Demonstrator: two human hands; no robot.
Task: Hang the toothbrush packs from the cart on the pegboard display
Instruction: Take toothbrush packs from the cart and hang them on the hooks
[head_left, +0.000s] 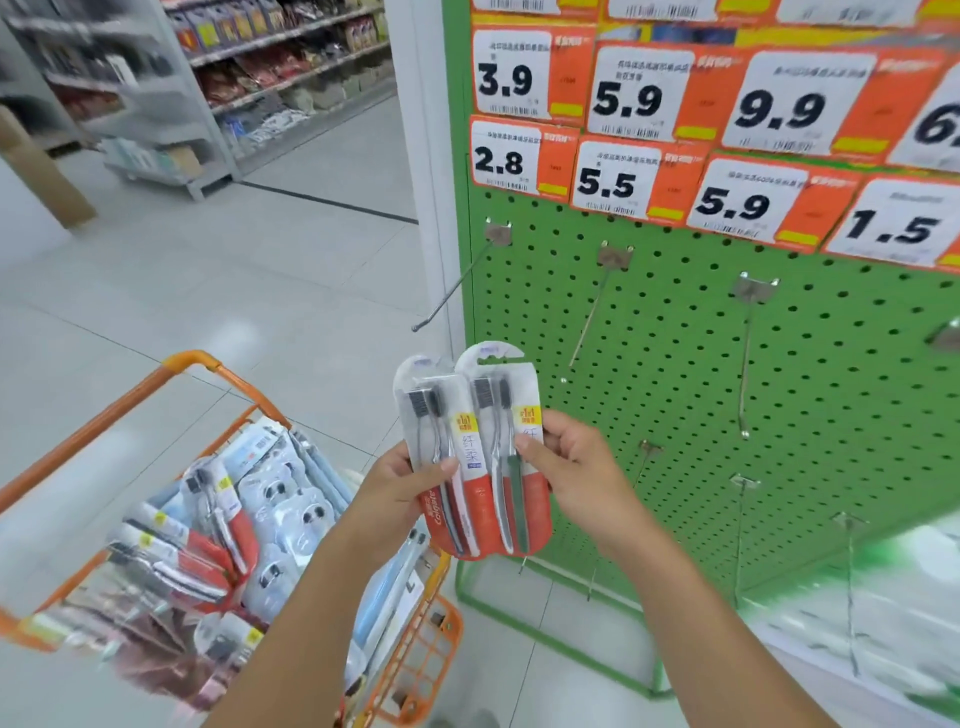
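Note:
I hold two red and white toothbrush packs side by side in front of the green pegboard (675, 374). My left hand (400, 488) grips the left pack (441, 415), thumb across its front. My right hand (566, 467) pinches the right pack (506, 395) at its right edge. Both packs stand upright with their hang holes at the top. The orange cart (208, 519) at lower left holds several more toothbrush packs. Bare metal hooks (587, 317) stick out of the pegboard above and to the right of the packs.
Orange price tags (623, 104) cover the top of the pegboard. A long hook (452, 286) juts out left past the board's edge. Store shelves (260, 78) stand across the tiled aisle at upper left. A cardboard box (41, 171) is at far left.

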